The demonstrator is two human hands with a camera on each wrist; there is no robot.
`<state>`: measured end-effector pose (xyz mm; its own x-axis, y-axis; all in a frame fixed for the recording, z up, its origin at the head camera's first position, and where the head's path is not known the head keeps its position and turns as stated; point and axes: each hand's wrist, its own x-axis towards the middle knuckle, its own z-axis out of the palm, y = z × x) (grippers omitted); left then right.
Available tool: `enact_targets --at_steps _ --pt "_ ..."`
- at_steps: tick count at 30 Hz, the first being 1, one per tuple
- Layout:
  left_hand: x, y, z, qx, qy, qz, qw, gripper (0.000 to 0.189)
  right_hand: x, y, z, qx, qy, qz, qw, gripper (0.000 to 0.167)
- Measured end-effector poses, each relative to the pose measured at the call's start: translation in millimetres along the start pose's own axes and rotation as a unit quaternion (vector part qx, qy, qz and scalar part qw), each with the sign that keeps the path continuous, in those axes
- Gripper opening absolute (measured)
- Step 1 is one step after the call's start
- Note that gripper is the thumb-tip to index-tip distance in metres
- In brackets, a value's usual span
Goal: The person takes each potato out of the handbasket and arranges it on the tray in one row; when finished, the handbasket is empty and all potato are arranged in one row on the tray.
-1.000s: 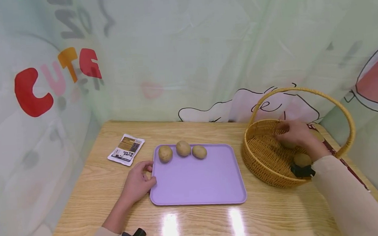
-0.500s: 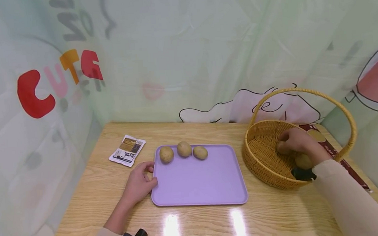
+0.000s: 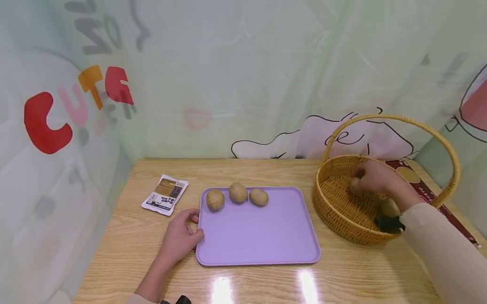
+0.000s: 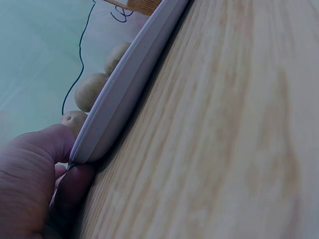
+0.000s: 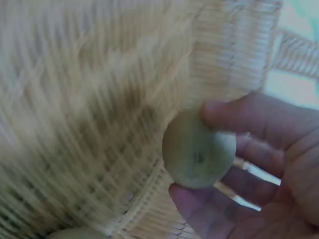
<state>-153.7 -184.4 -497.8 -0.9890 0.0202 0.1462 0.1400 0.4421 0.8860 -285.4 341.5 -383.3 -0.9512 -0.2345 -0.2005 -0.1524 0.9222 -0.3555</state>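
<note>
My right hand (image 3: 372, 179) is inside the brown wicker basket (image 3: 332, 215). In the right wrist view its thumb and fingers grip a potato (image 5: 197, 155) above the woven bottom. Another potato (image 3: 389, 207) lies in the basket beneath my wrist. At the left edge of the lilac tray (image 3: 258, 235), my left hand (image 3: 180, 235) pinches the rim, thumb above and fingers below, as the left wrist view shows. Three potatoes stand along the tray's far side: a left one (image 3: 215, 199), a middle one (image 3: 238, 193) and a right one (image 3: 259, 197).
A white-edged packet (image 3: 165, 195) lies on the wooden table (image 3: 262, 292) behind the left hand. The basket's tall handle (image 3: 428, 127) arches over the right forearm. A dark red printed box or sheet (image 3: 415, 182) lies behind the basket. A printed curtain (image 3: 242, 67) hangs at the back.
My right hand has dipped into the basket, then risen slightly and shifted left, with a potato now in its grip. My left hand has stayed at the tray's edge.
</note>
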Motion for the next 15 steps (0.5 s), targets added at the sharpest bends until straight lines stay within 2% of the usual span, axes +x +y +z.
enact_targets --at_steps 4,9,15 --pt "-0.6 1.5 -0.4 0.003 0.000 -0.001 1.0000 0.051 -2.5 -16.0 -8.0 -0.005 0.020 -0.019 0.9996 0.044" --pt "-1.7 4.7 -1.2 0.006 0.000 -0.005 1.0000 0.051 -7.4 -38.8 -15.5 -0.014 0.042 -0.056 0.9974 0.043" --pt "-1.7 3.7 -0.1 0.012 -0.001 -0.005 0.9999 0.052 -12.4 -59.5 -19.8 -0.010 0.054 -0.088 0.9946 0.032"
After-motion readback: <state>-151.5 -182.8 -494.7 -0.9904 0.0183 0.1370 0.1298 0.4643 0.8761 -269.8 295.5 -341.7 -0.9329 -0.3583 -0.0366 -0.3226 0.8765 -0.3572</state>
